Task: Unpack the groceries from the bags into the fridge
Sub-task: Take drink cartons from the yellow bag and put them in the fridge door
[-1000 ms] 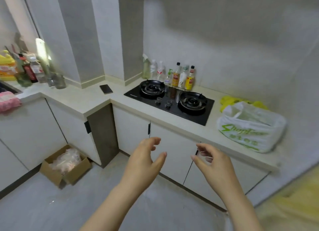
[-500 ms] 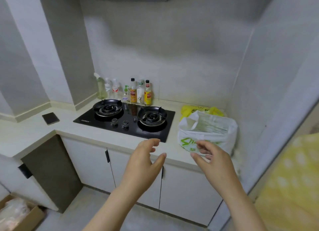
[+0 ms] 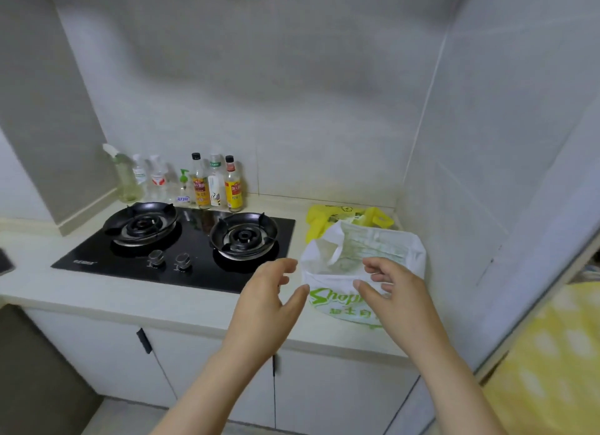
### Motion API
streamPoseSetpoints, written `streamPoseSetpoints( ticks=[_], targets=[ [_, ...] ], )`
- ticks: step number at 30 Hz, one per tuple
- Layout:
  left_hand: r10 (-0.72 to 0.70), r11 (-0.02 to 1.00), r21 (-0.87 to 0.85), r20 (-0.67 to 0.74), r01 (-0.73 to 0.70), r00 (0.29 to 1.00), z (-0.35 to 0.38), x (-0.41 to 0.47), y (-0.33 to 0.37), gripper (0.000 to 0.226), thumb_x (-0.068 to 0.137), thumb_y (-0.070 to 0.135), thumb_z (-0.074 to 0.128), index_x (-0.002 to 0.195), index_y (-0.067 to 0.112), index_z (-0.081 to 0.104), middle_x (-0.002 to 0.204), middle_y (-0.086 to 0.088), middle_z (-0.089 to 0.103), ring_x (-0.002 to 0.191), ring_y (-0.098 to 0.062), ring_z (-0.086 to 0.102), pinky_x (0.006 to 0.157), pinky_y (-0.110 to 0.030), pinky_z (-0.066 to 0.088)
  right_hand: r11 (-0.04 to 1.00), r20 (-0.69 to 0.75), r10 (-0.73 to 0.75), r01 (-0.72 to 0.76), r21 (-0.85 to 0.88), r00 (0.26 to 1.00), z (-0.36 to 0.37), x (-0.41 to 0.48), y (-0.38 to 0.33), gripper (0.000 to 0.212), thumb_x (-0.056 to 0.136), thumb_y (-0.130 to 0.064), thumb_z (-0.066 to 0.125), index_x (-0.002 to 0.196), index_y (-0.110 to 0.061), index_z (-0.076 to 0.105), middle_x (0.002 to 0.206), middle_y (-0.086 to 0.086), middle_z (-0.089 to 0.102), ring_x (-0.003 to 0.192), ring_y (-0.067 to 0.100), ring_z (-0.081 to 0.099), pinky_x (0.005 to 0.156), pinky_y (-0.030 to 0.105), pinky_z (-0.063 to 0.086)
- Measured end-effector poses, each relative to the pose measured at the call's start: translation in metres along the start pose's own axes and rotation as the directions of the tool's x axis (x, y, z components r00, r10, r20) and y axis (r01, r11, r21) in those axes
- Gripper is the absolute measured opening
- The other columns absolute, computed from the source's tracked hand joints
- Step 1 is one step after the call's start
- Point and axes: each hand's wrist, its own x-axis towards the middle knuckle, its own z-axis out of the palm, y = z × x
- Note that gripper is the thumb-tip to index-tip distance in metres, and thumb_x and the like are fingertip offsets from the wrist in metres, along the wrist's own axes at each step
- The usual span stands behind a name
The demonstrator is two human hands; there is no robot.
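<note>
A white plastic shopping bag (image 3: 367, 249) with green lettering stands on the counter (image 3: 162, 301) in the right corner, its mouth open. A yellow bag (image 3: 324, 217) lies behind it against the wall. My left hand (image 3: 263, 308) hovers just left of the white bag, fingers spread and empty. In front of the white bag's near side, my right hand (image 3: 396, 295) is held with fingers apart and covers part of the lettering; whether it touches the bag I cannot tell. No fridge is in view.
A black two-burner gas hob (image 3: 181, 243) sits left of the bags. Several bottles (image 3: 207, 184) line the wall behind it. Tiled walls close the corner. White cabinet doors (image 3: 201, 369) run below the counter. A yellow patterned surface (image 3: 552, 369) shows at lower right.
The view has swung right and closer to the counter. The white bag now sits right behind my hands, which keep the same spread pose; the box on the floor has left the view.
</note>
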Motion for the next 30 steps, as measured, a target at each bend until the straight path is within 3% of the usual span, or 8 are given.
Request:
streamPoseSetpoints(
  ticks=[15, 30],
  targets=[
    [0.068, 0.996, -0.073, 0.16, -0.057, 0.985, 0.037, 0.189, -0.059, 0.039, 0.087, 0.029, 0.065, 0.124, 0.024, 0.056, 0.116, 0.012, 0.057, 0.102, -0.002, 0.056, 0.091, -0.025, 0.049, 0.993, -0.114, 0.103, -0.109, -0.054, 0.988, 0.046, 0.162, 0.031, 0.031, 0.082, -0.021, 0.074, 0.113, -0.019, 0.067, 0.104, -0.008, 0.066, 0.097, 0.011, 0.062, 0.093, 0.032, 0.049],
    [0.015, 1.0, 0.018, 0.161, -0.018, 0.987, 0.13, 0.306, -0.069, 0.039, 0.087, 0.029, 0.064, 0.125, 0.024, 0.055, 0.115, 0.012, 0.06, 0.103, -0.005, 0.058, 0.093, -0.029, 0.049, 0.991, -0.001, 0.101, -0.1, -0.09, 0.995, 0.044, 0.309, 0.126, 0.028, 0.085, -0.018, 0.07, 0.113, -0.014, 0.068, 0.111, -0.002, 0.068, 0.101, 0.011, 0.062, 0.089, 0.027, 0.047]
  ],
)
